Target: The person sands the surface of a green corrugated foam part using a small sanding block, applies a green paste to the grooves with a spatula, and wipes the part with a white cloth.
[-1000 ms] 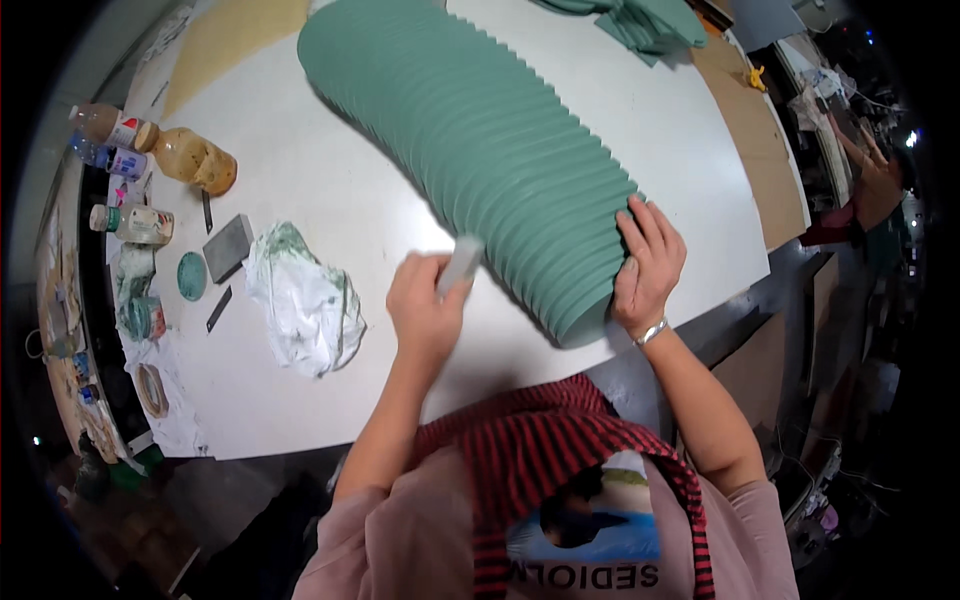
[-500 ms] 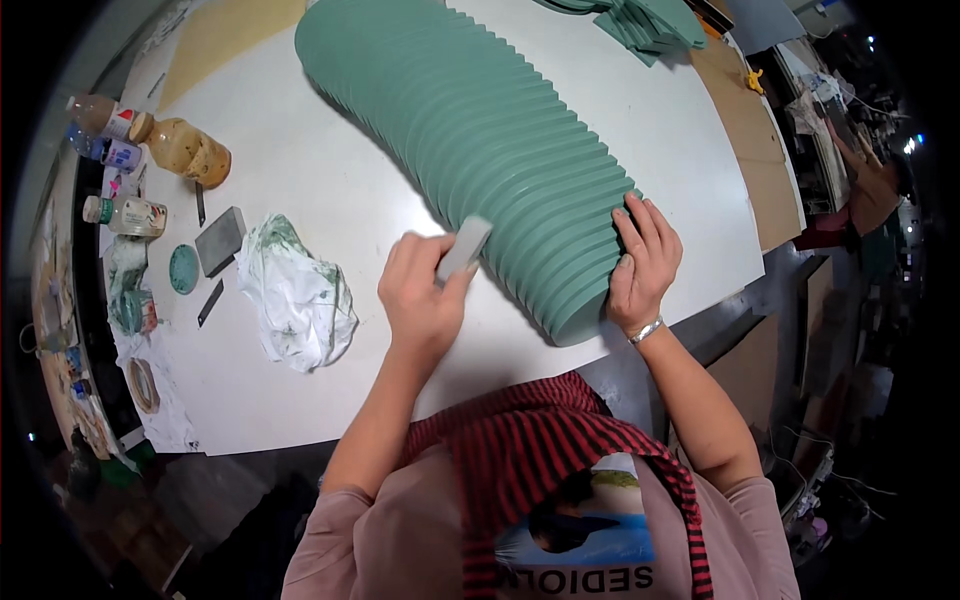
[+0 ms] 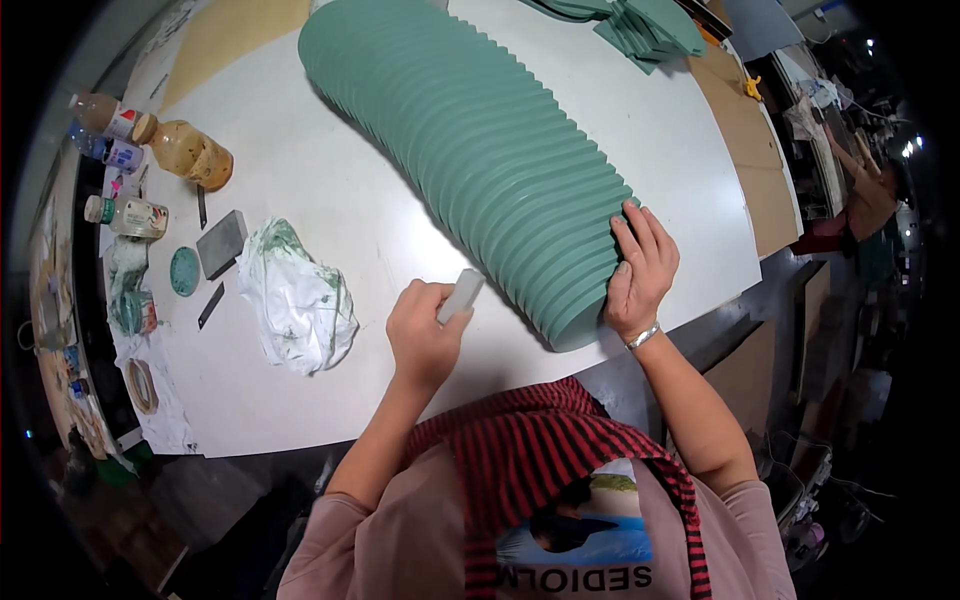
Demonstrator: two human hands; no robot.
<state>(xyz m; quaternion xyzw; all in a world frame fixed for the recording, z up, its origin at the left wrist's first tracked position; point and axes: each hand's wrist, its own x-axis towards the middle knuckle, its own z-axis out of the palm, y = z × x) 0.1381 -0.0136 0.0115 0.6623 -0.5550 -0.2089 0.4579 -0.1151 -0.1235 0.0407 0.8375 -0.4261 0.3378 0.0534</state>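
Observation:
A long overlapping row of thin green panels [image 3: 480, 160] with rounded ends crosses the white table [image 3: 400, 410] from far left to near right. My left hand [image 3: 422, 335] is closed round a small grey rectangular block [image 3: 461, 296], resembling a sanding block. The block is just off the row's left edge, with a narrow gap between them. My right hand [image 3: 645, 272] lies against the row's right side near its close end, fingers stretched out over the panel edges and the thumb apart from them.
On the left are a crumpled white cloth [image 3: 292, 300] with green stains, a dark grey block [image 3: 221, 244], a round green lid [image 3: 184, 271] and bottles [image 3: 187, 153]. More green panels [image 3: 650, 30] lie at the far right. Another person [image 3: 868, 205] is at the right.
My left hand has drawn the grey block toward me, away from the row's left edge. My right hand stays on the row, nearly unmoved.

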